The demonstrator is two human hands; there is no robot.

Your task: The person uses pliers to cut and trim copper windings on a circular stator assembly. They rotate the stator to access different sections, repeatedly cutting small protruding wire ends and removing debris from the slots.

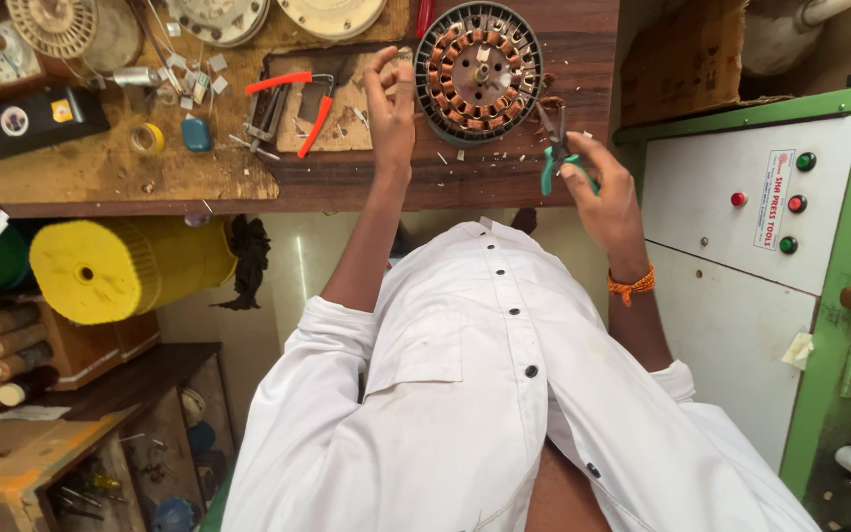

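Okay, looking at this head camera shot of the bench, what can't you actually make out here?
- Cutter tips: the green-handled cutters in the right hand end by the motor stator; too small to tell if they grip a wire.
- Left hand: whether the fingertips hold anything is unclear.
- Round parts at the top: cut off by the frame edge.
- Lap and floor: hidden by the white shirt.

Your left hand (pixel 391 99) is raised at the end of a bare forearm, its fingers (pixel 378 67) loosely curled and parted, closed on nothing. Your right hand (pixel 605 192) sits lower and further out, fingers folded round the green handles of small pliers (pixel 555 148), wrist bent inward and ringed by an orange thread band. Both white sleeves are rolled to the elbow
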